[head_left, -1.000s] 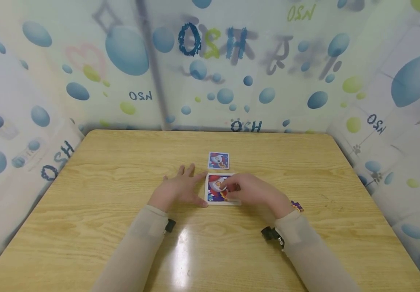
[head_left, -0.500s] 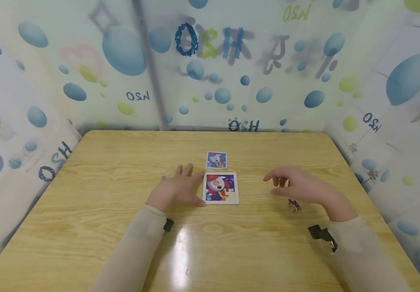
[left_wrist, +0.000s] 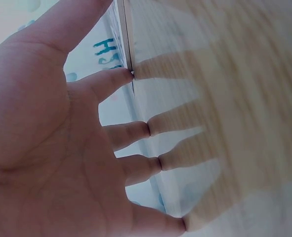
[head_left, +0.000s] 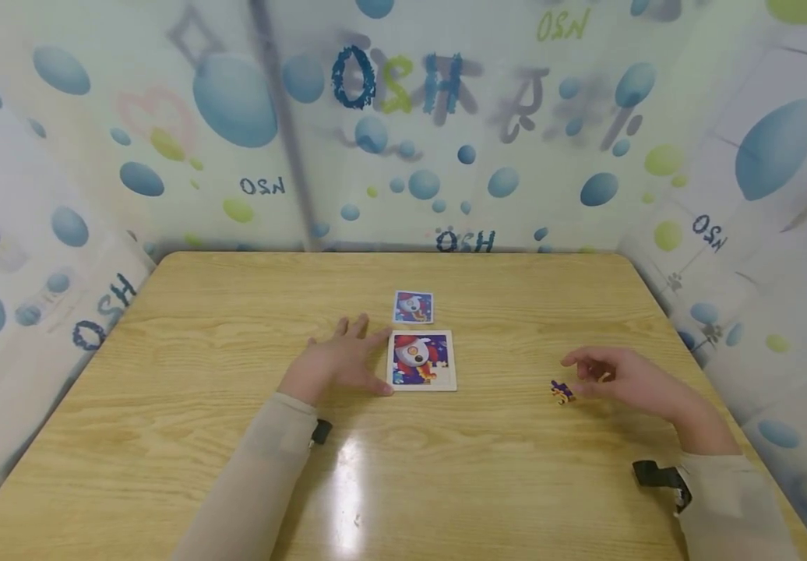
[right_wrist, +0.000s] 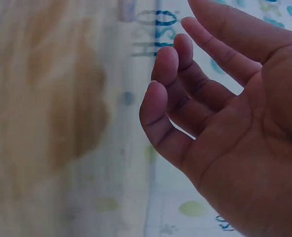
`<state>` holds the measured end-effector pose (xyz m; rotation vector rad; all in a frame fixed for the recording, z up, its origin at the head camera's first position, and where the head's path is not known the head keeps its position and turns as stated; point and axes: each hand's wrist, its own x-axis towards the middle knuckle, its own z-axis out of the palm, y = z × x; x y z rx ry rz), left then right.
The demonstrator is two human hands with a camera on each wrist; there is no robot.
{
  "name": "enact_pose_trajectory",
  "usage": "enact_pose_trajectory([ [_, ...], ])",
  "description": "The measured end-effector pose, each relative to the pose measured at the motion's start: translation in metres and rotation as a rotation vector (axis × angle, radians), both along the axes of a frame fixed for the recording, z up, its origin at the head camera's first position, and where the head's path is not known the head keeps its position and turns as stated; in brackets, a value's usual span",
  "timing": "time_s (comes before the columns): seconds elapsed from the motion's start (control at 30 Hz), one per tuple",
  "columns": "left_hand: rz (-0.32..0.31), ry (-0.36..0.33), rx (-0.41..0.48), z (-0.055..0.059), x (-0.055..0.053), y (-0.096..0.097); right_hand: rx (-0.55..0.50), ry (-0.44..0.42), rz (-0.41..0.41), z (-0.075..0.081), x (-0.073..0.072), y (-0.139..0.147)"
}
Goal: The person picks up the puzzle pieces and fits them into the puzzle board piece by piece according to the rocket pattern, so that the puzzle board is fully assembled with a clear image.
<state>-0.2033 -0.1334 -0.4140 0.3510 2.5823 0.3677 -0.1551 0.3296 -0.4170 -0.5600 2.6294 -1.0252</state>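
A square jigsaw puzzle (head_left: 412, 360) in a white tray lies mid-table, its picture red, white and dark blue. At its lower right, a pale gap shows. My left hand (head_left: 339, 361) lies beside it with spread fingers, thumb and forefinger at the tray's left edge. In the left wrist view, those fingertips (left_wrist: 128, 74) press on the tabletop by the edge. Farther right lies a loose dark purple and yellow jigsaw piece (head_left: 562, 392); whether it is one or two is hard to tell. My right hand (head_left: 631, 379) hovers just over its right side, fingers loosely bent, holding nothing.
Beyond the tray lies a small picture card (head_left: 414, 307) with the same design. The wooden table (head_left: 235, 296) has a patterned cloth wall (head_left: 403, 156) at its back and on both sides.
My right hand has left the puzzle and moved right, down to the loose piece. The gap at the puzzle's lower right came into sight. My left hand stays at the tray.
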Motion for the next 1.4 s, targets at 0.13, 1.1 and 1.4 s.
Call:
enact_pose_trajectory([
  [0.13,-0.001,-0.003,0.005,-0.002,0.0,0.0,-0.007,-0.05,-0.009,-0.011,-0.002,0.004],
  [1.1,0.008,-0.001,0.008,-0.004,-0.002,-0.001,0.013,-0.102,0.026,-0.023,-0.002,-0.001],
  [1.4,0.008,-0.001,0.014,-0.003,-0.001,-0.001,0.044,-0.058,-0.006,-0.024,-0.001,-0.003],
])
